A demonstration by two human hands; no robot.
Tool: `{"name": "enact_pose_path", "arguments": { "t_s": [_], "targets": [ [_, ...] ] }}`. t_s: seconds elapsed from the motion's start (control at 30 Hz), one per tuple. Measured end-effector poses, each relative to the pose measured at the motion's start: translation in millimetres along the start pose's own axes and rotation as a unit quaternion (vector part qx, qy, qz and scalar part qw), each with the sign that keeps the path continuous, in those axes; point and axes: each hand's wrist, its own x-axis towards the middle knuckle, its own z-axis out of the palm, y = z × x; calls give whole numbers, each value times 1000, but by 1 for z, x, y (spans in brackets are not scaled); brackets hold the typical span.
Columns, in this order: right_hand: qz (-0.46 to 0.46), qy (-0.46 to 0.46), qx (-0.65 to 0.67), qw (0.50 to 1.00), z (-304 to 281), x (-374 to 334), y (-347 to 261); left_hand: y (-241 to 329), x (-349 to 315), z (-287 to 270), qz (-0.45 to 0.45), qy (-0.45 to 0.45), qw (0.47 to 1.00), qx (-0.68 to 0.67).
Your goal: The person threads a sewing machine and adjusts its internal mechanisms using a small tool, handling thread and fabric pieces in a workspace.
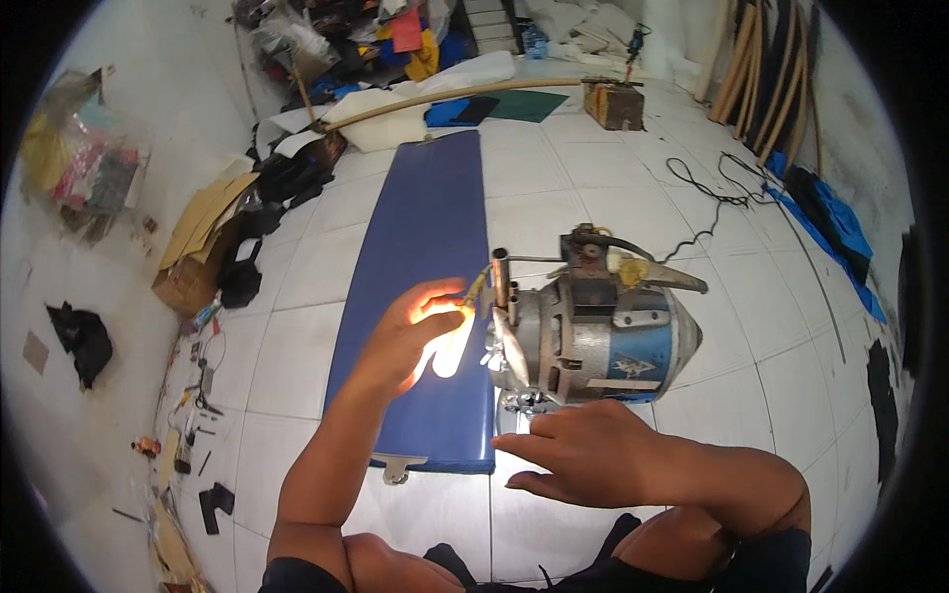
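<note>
A small glowing lamp (pixel 451 354) on a short yellowish neck sits at the left side of a cutting machine with a grey and blue motor body (pixel 638 341). My left hand (pixel 407 331) has its fingers closed around the lamp's upper end, and the glare washes out its detail. Below the motor, my right hand (pixel 583 455) hovers with index finger and thumb apart, holding nothing. Its fingertips are near the shiny metal parts (pixel 526 401) at the machine's lower left. Under the lamp runs a long strip of dark blue cloth (pixel 420 227), with a metal clip (pixel 395 466) at its near end.
A black cable (pixel 700 229) trails from the machine across the white tiled floor (pixel 297 346). A curved wooden strip (pixel 455 96) reaches a rusty block (pixel 613 105) at the back. Cardboard (pixel 198 232) and scattered small tools lie left; blue sheeting (pixel 825 222) lies right.
</note>
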Motion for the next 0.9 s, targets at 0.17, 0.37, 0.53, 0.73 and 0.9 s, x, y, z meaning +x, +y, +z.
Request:
{"name": "enact_pose_path", "arguments": {
  "t_s": [0.17, 0.37, 0.53, 0.73, 0.9],
  "targets": [
    [27, -35, 23, 999, -8, 0, -5, -6, -2, -2, -5, -31, 1000, -1],
    [1, -28, 25, 999, -3, 2, -6, -14, -5, -7, -24, -65, 997, -21],
    [-12, -26, 25, 999, -3, 5, -8, -19, -6, -7, -42, -93, 994, -27],
    [-8, -47, 29, 998, -4, 2, -8, -19, -12, 5, -31, -104, 992, 63],
    [-18, -38, 36, 998, -5, 4, -12, -38, -10, -5, 23, -106, 987, 121]
  ]
}}
